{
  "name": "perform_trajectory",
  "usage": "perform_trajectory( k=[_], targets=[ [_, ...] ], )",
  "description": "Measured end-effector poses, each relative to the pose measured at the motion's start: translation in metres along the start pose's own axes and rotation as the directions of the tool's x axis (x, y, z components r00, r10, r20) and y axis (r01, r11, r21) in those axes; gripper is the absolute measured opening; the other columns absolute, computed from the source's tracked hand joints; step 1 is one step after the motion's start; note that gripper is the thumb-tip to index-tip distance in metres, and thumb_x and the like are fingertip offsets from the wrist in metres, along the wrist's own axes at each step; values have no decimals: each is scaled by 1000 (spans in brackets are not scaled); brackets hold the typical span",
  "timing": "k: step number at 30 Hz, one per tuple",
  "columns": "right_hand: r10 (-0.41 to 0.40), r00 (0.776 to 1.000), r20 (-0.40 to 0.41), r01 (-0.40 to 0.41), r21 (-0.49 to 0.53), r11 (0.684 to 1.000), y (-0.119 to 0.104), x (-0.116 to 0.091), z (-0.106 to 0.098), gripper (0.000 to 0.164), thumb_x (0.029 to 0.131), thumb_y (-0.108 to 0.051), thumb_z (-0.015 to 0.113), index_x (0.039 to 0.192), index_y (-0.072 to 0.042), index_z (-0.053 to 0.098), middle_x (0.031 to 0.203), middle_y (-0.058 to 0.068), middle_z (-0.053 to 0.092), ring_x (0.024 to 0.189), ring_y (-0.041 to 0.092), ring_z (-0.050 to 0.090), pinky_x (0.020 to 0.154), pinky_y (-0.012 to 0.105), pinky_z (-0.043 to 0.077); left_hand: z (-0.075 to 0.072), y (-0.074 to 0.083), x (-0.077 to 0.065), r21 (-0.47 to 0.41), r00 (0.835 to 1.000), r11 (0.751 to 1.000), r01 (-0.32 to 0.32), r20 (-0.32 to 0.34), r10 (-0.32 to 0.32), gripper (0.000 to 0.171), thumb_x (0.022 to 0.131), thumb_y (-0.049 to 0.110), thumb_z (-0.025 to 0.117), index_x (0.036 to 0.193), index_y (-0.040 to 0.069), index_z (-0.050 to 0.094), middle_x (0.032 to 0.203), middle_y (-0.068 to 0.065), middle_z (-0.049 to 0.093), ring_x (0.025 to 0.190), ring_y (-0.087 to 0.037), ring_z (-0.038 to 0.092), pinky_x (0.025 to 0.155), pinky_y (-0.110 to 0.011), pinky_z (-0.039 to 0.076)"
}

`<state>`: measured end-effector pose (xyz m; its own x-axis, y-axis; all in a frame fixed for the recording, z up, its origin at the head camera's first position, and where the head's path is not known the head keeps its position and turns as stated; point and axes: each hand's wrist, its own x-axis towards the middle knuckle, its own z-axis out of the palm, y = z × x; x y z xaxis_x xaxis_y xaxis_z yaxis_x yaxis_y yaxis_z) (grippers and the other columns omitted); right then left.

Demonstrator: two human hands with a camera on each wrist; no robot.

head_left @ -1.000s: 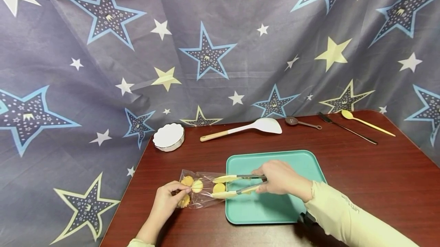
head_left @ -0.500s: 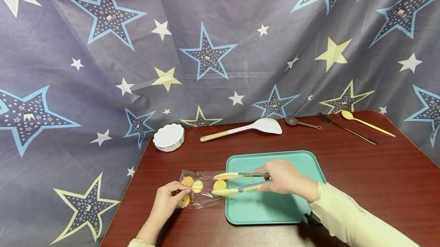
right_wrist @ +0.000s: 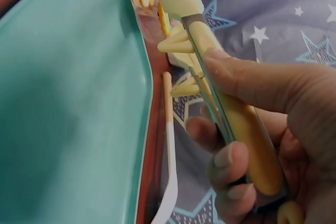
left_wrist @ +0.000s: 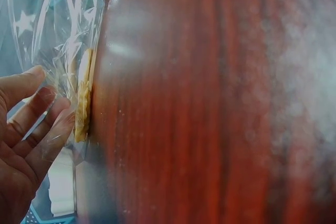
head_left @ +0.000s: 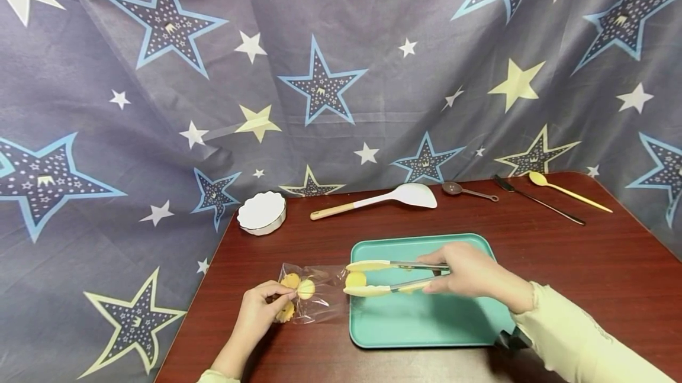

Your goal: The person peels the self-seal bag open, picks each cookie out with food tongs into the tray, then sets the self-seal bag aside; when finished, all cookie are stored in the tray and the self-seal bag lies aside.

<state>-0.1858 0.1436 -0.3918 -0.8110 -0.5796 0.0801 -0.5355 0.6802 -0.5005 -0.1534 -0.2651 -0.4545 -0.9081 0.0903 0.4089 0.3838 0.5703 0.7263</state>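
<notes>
My left hand (head_left: 261, 307) pinches a clear plastic bag (head_left: 325, 306) between thumb and fingers at its left end. Several round yellow cookies (head_left: 306, 289) lie inside the bag, and a wavy-edged one shows side-on as a cookie (left_wrist: 83, 100) in the left wrist view. My right hand (head_left: 462, 270) grips a pair of tongs (right_wrist: 231, 114) with pale yellow tips and metal arms. Between the tong tips is one yellow cookie (head_left: 356, 280), at the bag's right end and over the left edge of the teal tray (head_left: 426, 321).
Along the table's back lie a white fluted dish (head_left: 262, 212), a white spatula (head_left: 410, 195) with a wooden handle, a brown measuring spoon (head_left: 453, 187), a dark long-handled utensil (head_left: 543, 200) and a yellow spoon (head_left: 565, 189). A star-patterned curtain (head_left: 341, 152) hangs behind the table.
My right hand has drawn the tongs to the right, and the cookie between the tips has shifted right with them, from inside the bag to the tray's edge. My left hand stays put.
</notes>
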Motion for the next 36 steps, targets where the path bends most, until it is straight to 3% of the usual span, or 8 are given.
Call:
perform_trajectory(
  k=[4, 9, 14, 21, 25, 28, 31, 36],
  targets=[
    [25, 999, -29, -25, 6, 1000, 8, -11, -11, 52, 76, -45, 80, 118, -14, 72, 102, -3, 73, 64, 3, 46, 56, 25, 34, 0, 0, 0, -1, 1000, 1000, -14, -6, 14, 10, 73, -10, 77, 78, -2, 75, 78, -11, 71, 70, -24, 65, 60, -22, 49],
    [91, 994, -59, -90, 29, 996, 19, -20, -25, 54, 77, -46, 79, 119, -13, 71, 105, 1, 73, 69, 5, 52, 60, 28, 37, -1, -1, 0, -1, 999, 999, -40, -14, 40, 11, 73, -12, 77, 78, -2, 75, 78, -12, 71, 70, -27, 66, 61, -22, 50],
    [160, 983, -95, -157, 30, 987, 33, -24, -30, 55, 77, -42, 80, 121, -10, 70, 99, 3, 73, 63, 8, 45, 57, 29, 35, -1, -1, 0, -4, 999, 999, -43, -17, 43, 11, 73, -12, 77, 78, -2, 75, 78, -12, 71, 69, -26, 65, 60, -22, 49],
    [209, 974, -88, -209, 9, 978, 53, -19, -16, 54, 77, -41, 80, 119, -9, 71, 106, 9, 72, 60, 10, 40, 55, 29, 32, -1, 1, 0, 3, 1000, 1000, -18, -15, 18, 10, 74, -10, 77, 78, -1, 75, 77, -11, 71, 66, -20, 63, 57, -21, 48],
    [216, 973, -76, -217, -4, 976, 57, -13, -5, 52, 76, -39, 81, 118, -10, 71, 93, 3, 72, 57, 11, 38, 53, 29, 30, 0, 1, -1, 5, 1000, 1000, -9, -14, 9, 10, 74, -9, 78, 79, -1, 75, 77, -11, 71, 65, -17, 61, 56, -21, 47],
    [208, 976, -65, -210, -10, 978, 57, -8, 2, 50, 78, -36, 81, 119, -10, 71, 75, -4, 66, 54, 10, 36, 52, 29, 29, 0, 1, -1, 10, 1000, 1000, -12, -15, 12, 10, 74, -9, 78, 79, 0, 75, 76, -10, 71, 65, -17, 61, 56, -21, 47],
    [209, 976, -57, -210, -13, 978, 55, -4, 6, 50, 78, -36, 80, 120, -11, 70, 73, -7, 64, 53, 10, 37, 51, 29, 29, 1, 1, -2, 12, 1000, 1000, -9, -13, 9, 10, 74, -9, 78, 79, 0, 75, 76, -10, 70, 64, -16, 60, 56, -22, 47],
    [213, 976, -48, -215, -35, 976, 55, -2, 10, 52, 77, -38, 81, 121, -11, 70, 89, -3, 70, 61, 10, 43, 55, 30, 32, 2, 1, -3, 10, 1000, 1000, 1, -9, -1, 10, 74, -8, 78, 79, 0, 75, 76, -11, 70, 64, -17, 60, 55, -23, 47]
  ],
)
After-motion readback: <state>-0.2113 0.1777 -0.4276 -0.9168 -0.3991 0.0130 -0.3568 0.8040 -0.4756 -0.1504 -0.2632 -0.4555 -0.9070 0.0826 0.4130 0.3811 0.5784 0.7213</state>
